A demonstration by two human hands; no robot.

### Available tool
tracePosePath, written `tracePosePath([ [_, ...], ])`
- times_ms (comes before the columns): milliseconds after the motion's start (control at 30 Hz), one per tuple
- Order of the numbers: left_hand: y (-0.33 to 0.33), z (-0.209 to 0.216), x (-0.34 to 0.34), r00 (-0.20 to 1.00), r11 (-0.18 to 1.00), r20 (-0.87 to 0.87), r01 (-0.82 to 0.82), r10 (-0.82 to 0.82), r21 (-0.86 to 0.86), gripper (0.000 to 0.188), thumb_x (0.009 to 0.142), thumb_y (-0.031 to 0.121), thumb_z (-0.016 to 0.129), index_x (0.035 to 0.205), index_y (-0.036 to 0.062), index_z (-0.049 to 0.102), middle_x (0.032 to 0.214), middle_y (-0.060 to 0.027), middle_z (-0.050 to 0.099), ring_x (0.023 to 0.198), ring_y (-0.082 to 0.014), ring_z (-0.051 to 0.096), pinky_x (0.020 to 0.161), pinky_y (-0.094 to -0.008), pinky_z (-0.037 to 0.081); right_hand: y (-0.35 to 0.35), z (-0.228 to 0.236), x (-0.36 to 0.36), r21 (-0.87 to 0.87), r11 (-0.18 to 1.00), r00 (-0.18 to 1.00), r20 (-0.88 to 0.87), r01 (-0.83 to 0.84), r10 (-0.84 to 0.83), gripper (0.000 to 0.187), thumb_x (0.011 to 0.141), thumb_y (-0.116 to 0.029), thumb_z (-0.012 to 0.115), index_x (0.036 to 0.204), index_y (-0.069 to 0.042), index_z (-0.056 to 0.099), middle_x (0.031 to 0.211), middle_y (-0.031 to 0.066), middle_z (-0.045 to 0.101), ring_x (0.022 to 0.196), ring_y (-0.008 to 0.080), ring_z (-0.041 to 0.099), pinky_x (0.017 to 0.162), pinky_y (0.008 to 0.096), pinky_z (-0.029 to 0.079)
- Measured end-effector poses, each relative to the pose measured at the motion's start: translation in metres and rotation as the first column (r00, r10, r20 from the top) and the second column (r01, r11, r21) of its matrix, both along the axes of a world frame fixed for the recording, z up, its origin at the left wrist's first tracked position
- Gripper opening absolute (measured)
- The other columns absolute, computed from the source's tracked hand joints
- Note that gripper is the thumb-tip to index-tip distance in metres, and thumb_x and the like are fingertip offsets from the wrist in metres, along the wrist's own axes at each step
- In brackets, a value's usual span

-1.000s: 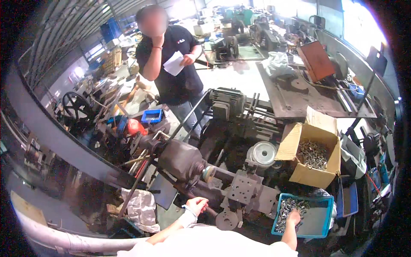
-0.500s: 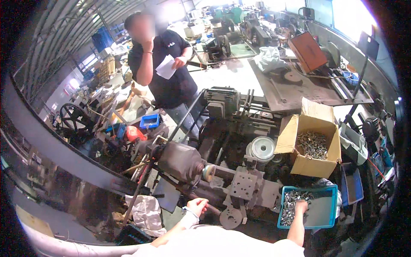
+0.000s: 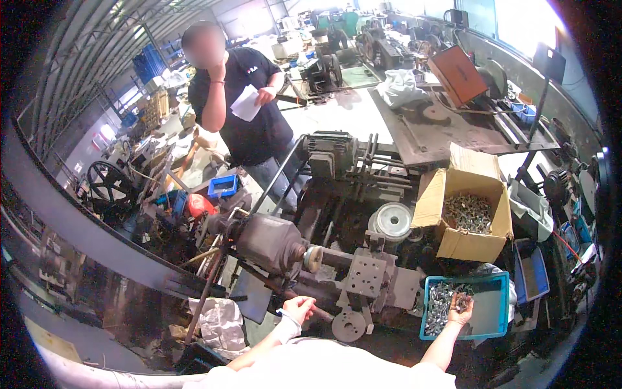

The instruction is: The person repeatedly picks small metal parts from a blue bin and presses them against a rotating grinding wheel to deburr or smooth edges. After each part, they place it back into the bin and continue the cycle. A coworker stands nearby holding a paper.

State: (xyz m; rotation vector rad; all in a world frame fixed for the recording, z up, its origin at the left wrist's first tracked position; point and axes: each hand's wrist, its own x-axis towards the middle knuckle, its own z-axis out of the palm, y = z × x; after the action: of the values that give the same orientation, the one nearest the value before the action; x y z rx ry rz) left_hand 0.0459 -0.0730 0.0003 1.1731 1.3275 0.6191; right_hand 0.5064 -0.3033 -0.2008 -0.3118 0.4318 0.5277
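Observation:
My right hand (image 3: 460,314) is palm up over the teal bin (image 3: 504,305), its fingers curled round a few small metal parts (image 3: 462,301). Many more shiny metal parts (image 3: 438,314) lie heaped on the bin's left side. In front of the lathe-like machine (image 3: 271,244) is my left hand (image 3: 298,309), fingers drawn together in a pinch. Whatever it may hold is too small to make out. A round metal disc (image 3: 348,325) and a drilled block (image 3: 368,275) on the machine are to the right of that hand.
An open cardboard box (image 3: 472,246) of similar small parts stands behind the bin. Beside it are a blue tray (image 3: 532,272) and a steel table (image 3: 414,133). Across the machine stands a person (image 3: 243,110) holding papers. Crumpled white sacking (image 3: 219,324) lies left of my left hand.
My right hand has turned palm up out of the heap, with metal parts now showing in it. My left hand stays almost where it was. The whole view has shifted slightly.

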Motion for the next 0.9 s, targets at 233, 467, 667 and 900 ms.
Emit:
tracePosePath([
  [233, 0.011, -0.007, -0.007, 0.992, 0.998, 0.124, 0.032, -0.024, -0.059, 0.013, 0.081, 0.014, 0.056, 0.083, 0.0015, 0.061, 0.065, -0.0047, 0.059, 0.048, -0.0077, 0.05, 0.042, -0.0203, 0.04, 0.0, 0.002, -0.008, 0.017, 0.992, 0.988, -0.083, -0.129, 0.13, 0.02, 0.083, -0.028, 0.05, 0.094, -0.013, 0.058, 0.065, 0.0014, 0.054, 0.044, 0.0098, 0.033, 0.033, 0.0202, 0.028],
  [467, 0.029, 0.037, -0.009, 0.889, 0.941, 0.443, 0.238, -0.112, -0.24, 0.019, 0.082, 0.018, 0.056, 0.09, 0.0011, 0.058, 0.071, -0.0058, 0.059, 0.058, -0.0106, 0.053, 0.05, -0.0221, 0.043, 0.048, 0.169, -0.098, -0.114, 0.929, 0.879, 0.3, -0.352, 0.37, 0.025, 0.077, -0.012, 0.049, 0.101, -0.004, 0.051, 0.066, 0.0021, 0.048, 0.042, 0.0069, 0.029, 0.03, 0.0172, 0.023],
  [667, 0.027, 0.044, 0.034, 0.719, 0.777, 0.686, 0.495, -0.115, -0.389, 0.028, 0.085, 0.023, 0.05, 0.099, -0.001, 0.053, 0.085, -0.0093, 0.057, 0.076, -0.0174, 0.055, 0.069, -0.0283, 0.046, 0.138, 0.282, -0.235, -0.496, 0.814, 0.7, 0.465, -0.302, 0.543, 0.022, 0.071, -0.005, 0.053, 0.093, -0.004, 0.053, 0.071, 0.0044, 0.053, 0.043, 0.0092, 0.041, 0.031, 0.0193, 0.03],
  [900, 0.031, 0.006, 0.009, 0.423, 0.696, 0.905, 0.634, 0.053, -0.337, 0.037, 0.088, 0.04, 0.037, 0.095, 0.0062, 0.051, 0.094, -0.0079, 0.056, 0.091, -0.0201, 0.053, 0.081, -0.0331, 0.043, 0.209, 0.29, -0.388, -0.348, 0.678, -0.298, 0.703, 0.648, 0.646, 0.015, 0.063, -0.003, 0.062, 0.078, -0.006, 0.059, 0.071, 0.0088, 0.058, 0.067, 0.0243, 0.057, 0.06, 0.0327, 0.045],
])
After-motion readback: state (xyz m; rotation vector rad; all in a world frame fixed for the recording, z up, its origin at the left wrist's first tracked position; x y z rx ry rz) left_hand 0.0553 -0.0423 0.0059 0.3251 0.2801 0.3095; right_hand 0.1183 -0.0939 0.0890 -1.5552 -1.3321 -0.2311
